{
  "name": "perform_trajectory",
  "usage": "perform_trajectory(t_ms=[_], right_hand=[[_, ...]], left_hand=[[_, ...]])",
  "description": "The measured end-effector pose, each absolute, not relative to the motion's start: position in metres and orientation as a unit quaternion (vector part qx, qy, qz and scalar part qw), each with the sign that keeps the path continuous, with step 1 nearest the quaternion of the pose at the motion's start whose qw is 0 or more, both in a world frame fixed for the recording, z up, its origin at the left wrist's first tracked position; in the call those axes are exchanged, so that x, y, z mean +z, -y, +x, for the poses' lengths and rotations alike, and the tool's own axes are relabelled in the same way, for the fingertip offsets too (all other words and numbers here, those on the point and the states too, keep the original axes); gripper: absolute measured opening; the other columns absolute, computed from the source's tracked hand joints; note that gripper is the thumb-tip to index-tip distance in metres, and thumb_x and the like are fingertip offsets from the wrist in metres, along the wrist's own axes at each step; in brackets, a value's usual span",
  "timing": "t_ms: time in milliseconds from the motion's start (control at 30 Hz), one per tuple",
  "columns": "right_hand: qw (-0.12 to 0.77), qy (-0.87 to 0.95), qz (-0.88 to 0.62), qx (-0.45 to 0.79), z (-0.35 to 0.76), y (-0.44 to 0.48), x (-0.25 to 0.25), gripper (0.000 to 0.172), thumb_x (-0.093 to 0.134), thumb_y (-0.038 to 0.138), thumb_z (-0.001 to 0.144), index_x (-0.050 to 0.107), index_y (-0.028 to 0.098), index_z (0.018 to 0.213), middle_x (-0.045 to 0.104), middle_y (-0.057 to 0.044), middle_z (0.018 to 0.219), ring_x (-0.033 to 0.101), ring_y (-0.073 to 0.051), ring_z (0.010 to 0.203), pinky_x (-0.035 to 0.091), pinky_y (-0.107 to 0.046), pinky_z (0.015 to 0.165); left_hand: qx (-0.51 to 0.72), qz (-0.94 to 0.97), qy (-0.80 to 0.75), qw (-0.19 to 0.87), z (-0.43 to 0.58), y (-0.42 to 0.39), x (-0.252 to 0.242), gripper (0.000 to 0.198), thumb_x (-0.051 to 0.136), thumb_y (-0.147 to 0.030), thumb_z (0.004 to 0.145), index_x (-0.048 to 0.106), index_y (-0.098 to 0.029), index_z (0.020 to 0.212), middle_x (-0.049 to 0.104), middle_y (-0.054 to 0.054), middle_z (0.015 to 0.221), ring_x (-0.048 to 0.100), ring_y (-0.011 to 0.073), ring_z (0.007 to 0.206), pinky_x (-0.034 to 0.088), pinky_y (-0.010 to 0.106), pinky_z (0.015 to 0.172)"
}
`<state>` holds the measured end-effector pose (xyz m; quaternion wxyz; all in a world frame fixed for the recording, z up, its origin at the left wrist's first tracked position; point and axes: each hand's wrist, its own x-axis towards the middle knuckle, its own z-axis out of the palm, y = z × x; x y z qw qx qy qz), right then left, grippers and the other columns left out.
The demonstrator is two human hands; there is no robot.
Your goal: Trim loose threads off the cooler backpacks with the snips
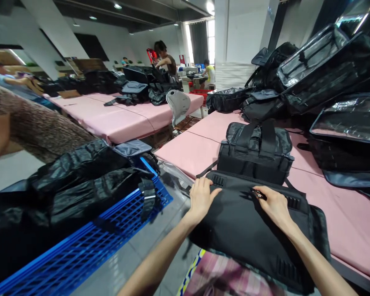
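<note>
A large black bag (234, 218) lies flat in front of me over the edge of the pink table, with dark slotted patches near its corners. My left hand (202, 197) rests on its upper left edge, thumb apart from the fingers, holding nothing visible. My right hand (273, 202) is closed on a small dark metal tool (259, 194), probably thread snips, just above the bag's upper middle. Right behind this bag stands a boxy black bag (255, 154) with wide carry straps.
A blue plastic crate (111, 234) heaped with black bags (80, 185) is at my left. Open silver-lined bags (323, 61) pile up on the right. Beyond, a person (166, 61) works at another pink table (126, 119); a patterned garment passes at left.
</note>
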<state>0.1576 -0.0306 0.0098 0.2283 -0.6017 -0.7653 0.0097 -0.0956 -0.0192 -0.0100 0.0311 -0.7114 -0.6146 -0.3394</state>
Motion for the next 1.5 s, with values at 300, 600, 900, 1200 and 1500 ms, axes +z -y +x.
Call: perform_trajectory(t_ms=[300, 600, 900, 1200, 1500], right_hand=[[0.258, 0.77, -0.583, -0.011, 0.12, 0.017, 0.027, 0.034, 0.048, 0.04, 0.085, 0.054, 0.022, 0.114, 0.066, -0.003, 0.098, 0.063, -0.018, 0.081, 0.044, -0.027, 0.065], [0.279, 0.804, -0.516, -0.095, 0.084, -0.013, 0.016, 0.016, 0.054, 0.033, 0.084, 0.062, 0.021, 0.091, 0.063, -0.003, 0.087, 0.055, -0.016, 0.078, 0.034, -0.027, 0.066], [0.308, 0.789, -0.53, -0.045, 0.087, -0.014, 0.011, 0.016, 0.055, 0.033, 0.083, 0.061, 0.021, 0.09, 0.063, -0.002, 0.087, 0.055, -0.016, 0.079, 0.035, -0.026, 0.068], [0.309, 0.792, -0.523, -0.056, 0.087, -0.011, 0.011, 0.015, 0.055, 0.032, 0.083, 0.062, 0.02, 0.091, 0.063, -0.002, 0.086, 0.054, -0.016, 0.077, 0.034, -0.027, 0.067], [0.274, 0.824, -0.484, -0.106, 0.079, -0.018, 0.019, 0.014, 0.055, 0.03, 0.084, 0.065, 0.021, 0.087, 0.062, -0.001, 0.079, 0.05, -0.015, 0.072, 0.03, -0.029, 0.063]], left_hand=[[-0.36, -0.704, 0.606, -0.088, -0.096, 0.009, 0.0, 0.016, 0.045, -0.017, 0.082, 0.055, -0.016, 0.07, 0.056, 0.005, 0.078, 0.051, 0.0172, 0.077, 0.038, 0.029, 0.068], [-0.462, -0.577, 0.565, -0.368, -0.112, -0.013, 0.021, 0.019, 0.049, -0.028, 0.078, 0.056, -0.014, 0.066, 0.055, 0.0, 0.064, 0.049, 0.0105, 0.059, 0.037, 0.023, 0.058], [-0.285, -0.715, 0.624, 0.135, -0.096, 0.024, -0.015, 0.026, 0.061, -0.037, 0.077, 0.058, -0.014, 0.09, 0.061, 0.007, 0.083, 0.055, 0.0207, 0.08, 0.043, 0.03, 0.067], [-0.32, -0.709, 0.583, 0.235, -0.091, 0.029, -0.023, 0.014, 0.054, -0.028, 0.084, 0.059, -0.015, 0.08, 0.061, 0.005, 0.072, 0.053, 0.0172, 0.072, 0.037, 0.028, 0.065], [-0.373, -0.699, 0.61, -0.003, -0.091, 0.021, -0.01, 0.015, 0.047, -0.015, 0.08, 0.059, -0.016, 0.069, 0.059, 0.003, 0.07, 0.051, 0.0155, 0.07, 0.036, 0.026, 0.065]])
